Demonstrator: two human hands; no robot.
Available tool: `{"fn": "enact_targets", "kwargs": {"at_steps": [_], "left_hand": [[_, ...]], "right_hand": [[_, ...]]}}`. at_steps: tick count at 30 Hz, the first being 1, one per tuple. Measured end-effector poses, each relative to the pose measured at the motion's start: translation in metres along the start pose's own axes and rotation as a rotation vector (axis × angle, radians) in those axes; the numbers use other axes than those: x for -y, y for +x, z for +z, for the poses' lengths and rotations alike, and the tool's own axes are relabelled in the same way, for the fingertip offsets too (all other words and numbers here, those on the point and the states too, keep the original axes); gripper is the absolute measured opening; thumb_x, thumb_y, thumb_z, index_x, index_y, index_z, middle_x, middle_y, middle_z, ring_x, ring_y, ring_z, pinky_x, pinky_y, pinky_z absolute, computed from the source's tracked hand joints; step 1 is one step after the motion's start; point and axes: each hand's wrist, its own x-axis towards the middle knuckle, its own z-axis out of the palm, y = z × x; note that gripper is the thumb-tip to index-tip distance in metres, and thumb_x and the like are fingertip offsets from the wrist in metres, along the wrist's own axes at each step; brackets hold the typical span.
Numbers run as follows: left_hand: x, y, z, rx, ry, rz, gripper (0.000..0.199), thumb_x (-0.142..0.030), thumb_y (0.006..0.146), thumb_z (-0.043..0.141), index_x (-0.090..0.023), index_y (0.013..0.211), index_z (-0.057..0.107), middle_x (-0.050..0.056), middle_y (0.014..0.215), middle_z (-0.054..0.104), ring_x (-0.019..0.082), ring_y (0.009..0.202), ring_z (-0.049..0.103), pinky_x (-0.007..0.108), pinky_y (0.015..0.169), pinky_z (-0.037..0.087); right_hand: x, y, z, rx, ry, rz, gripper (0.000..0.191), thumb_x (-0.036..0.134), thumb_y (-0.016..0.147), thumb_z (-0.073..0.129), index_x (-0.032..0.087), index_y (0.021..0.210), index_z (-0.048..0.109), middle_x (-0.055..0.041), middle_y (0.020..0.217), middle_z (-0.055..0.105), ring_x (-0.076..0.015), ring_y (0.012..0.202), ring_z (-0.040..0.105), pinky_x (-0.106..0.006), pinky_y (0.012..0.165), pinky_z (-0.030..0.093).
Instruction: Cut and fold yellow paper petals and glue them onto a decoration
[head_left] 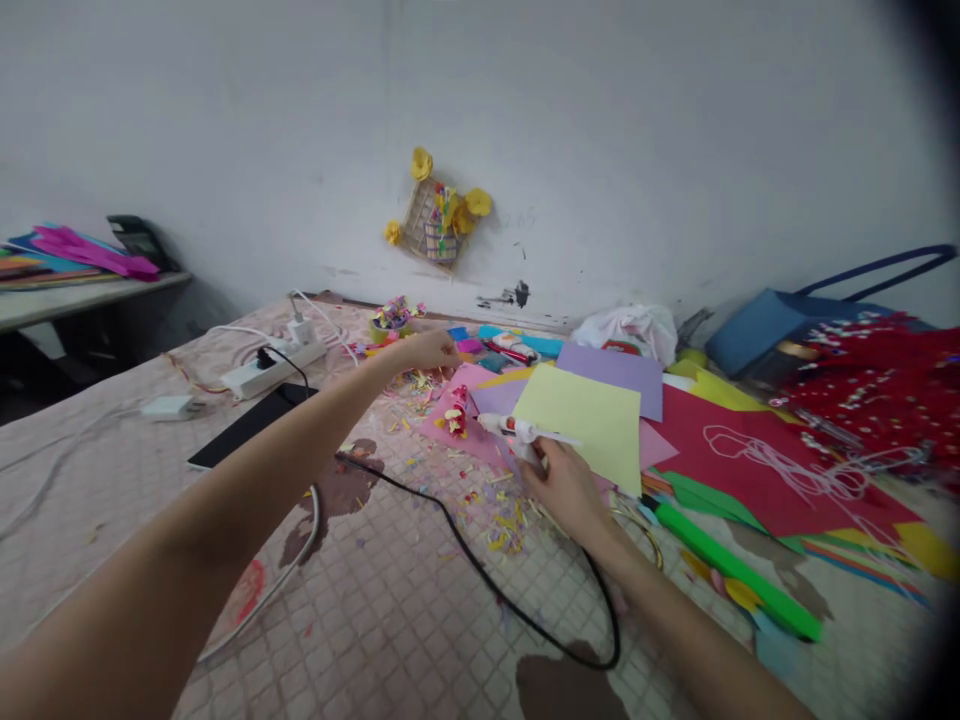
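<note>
My right hand (568,488) is wrapped round the handle of a white glue gun (525,430), its nozzle pointing left. Just left of the nozzle, a small red and yellow paper piece (455,412) stands on a pink paper sheet (480,440). My left hand (427,352) reaches far forward over the table, beyond the pink sheet. Its fingers curl downward and look closed; whatever is between them is too small to make out. Paper scraps (506,520) lie scattered near both hands. A small tub of curled paper strips (394,318) stands behind my left hand.
A black cable (480,570) loops across the table's front. At left are a power strip (274,370) and a black tablet-like slab (251,425). Coloured sheets (585,400), a green stick-like box (739,570), white string (810,470) and red tinsel (885,390) fill the right side.
</note>
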Motion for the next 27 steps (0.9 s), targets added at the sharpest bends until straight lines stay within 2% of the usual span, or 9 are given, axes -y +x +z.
{"fn": "enact_targets", "kwargs": {"at_steps": [4, 7, 10, 13, 16, 19, 23, 27], "left_hand": [[-0.008, -0.046, 0.014, -0.141, -0.025, 0.075, 0.022, -0.033, 0.077, 0.052, -0.013, 0.071, 0.056, 0.005, 0.067, 0.066, 0.01, 0.051, 0.06, 0.015, 0.046, 0.04], [-0.015, -0.081, 0.03, -0.223, -0.041, 0.097, 0.02, -0.031, 0.079, 0.05, -0.013, 0.072, 0.054, 0.005, 0.067, 0.066, 0.009, 0.05, 0.059, 0.017, 0.047, 0.042], [-0.025, -0.112, 0.054, -0.279, -0.053, 0.12, 0.017, -0.029, 0.08, 0.048, -0.014, 0.074, 0.052, 0.004, 0.068, 0.065, 0.009, 0.051, 0.059, 0.017, 0.049, 0.042], [-0.036, -0.134, 0.082, -0.286, -0.104, 0.146, 0.021, -0.033, 0.082, 0.045, -0.015, 0.075, 0.053, 0.002, 0.067, 0.064, 0.01, 0.052, 0.059, 0.018, 0.049, 0.042], [-0.048, -0.148, 0.108, -0.257, -0.117, 0.174, 0.021, -0.032, 0.082, 0.045, -0.016, 0.074, 0.055, 0.001, 0.065, 0.063, 0.01, 0.054, 0.057, 0.019, 0.051, 0.041], [-0.055, -0.156, 0.129, -0.237, -0.053, 0.194, 0.018, -0.029, 0.081, 0.046, -0.017, 0.073, 0.057, 0.0, 0.063, 0.061, 0.011, 0.055, 0.053, 0.02, 0.051, 0.038], [-0.057, -0.158, 0.151, -0.239, -0.039, 0.216, 0.015, -0.026, 0.081, 0.047, -0.019, 0.075, 0.058, 0.0, 0.066, 0.06, 0.012, 0.058, 0.052, 0.021, 0.053, 0.038], [-0.059, -0.157, 0.166, -0.181, -0.041, 0.236, 0.014, -0.025, 0.081, 0.046, -0.02, 0.08, 0.059, 0.001, 0.072, 0.062, 0.013, 0.062, 0.053, 0.023, 0.057, 0.039]], "right_hand": [[0.0, -0.004, -0.007, -0.006, 0.015, -0.023, 0.02, 0.029, 0.081, 0.05, 0.015, 0.094, 0.056, -0.0089, 0.089, 0.059, -0.0211, 0.079, 0.056, -0.03, 0.069, 0.042], [-0.006, -0.007, -0.023, -0.038, 0.033, -0.016, 0.023, 0.031, 0.083, 0.048, 0.015, 0.097, 0.056, -0.0085, 0.09, 0.058, -0.0189, 0.073, 0.056, -0.029, 0.067, 0.042], [-0.02, -0.012, -0.045, -0.103, 0.082, 0.028, 0.021, 0.032, 0.084, 0.046, 0.015, 0.093, 0.056, -0.0065, 0.087, 0.057, -0.0145, 0.06, 0.053, -0.028, 0.062, 0.042], [-0.039, -0.021, -0.064, -0.112, 0.083, 0.063, 0.018, 0.029, 0.084, 0.044, 0.016, 0.086, 0.056, -0.005, 0.082, 0.058, -0.0138, 0.059, 0.052, -0.026, 0.06, 0.041], [-0.054, -0.032, -0.071, -0.033, 0.057, 0.068, 0.015, 0.025, 0.082, 0.045, 0.017, 0.076, 0.057, -0.0022, 0.072, 0.059, -0.014, 0.059, 0.053, -0.025, 0.058, 0.039], [-0.058, -0.04, -0.069, 0.084, 0.043, 0.056, 0.011, 0.022, 0.078, 0.051, 0.018, 0.07, 0.058, -0.0004, 0.068, 0.059, -0.0134, 0.059, 0.054, -0.024, 0.055, 0.037], [-0.051, -0.044, -0.062, 0.161, 0.039, 0.041, 0.004, 0.021, 0.074, 0.057, 0.017, 0.074, 0.058, -0.0013, 0.075, 0.059, -0.0137, 0.067, 0.055, -0.023, 0.059, 0.038], [-0.041, -0.046, -0.053, 0.203, 0.048, 0.018, 0.002, 0.019, 0.075, 0.057, 0.018, 0.077, 0.057, -0.0011, 0.079, 0.057, -0.013, 0.071, 0.056, -0.022, 0.064, 0.039]]}}
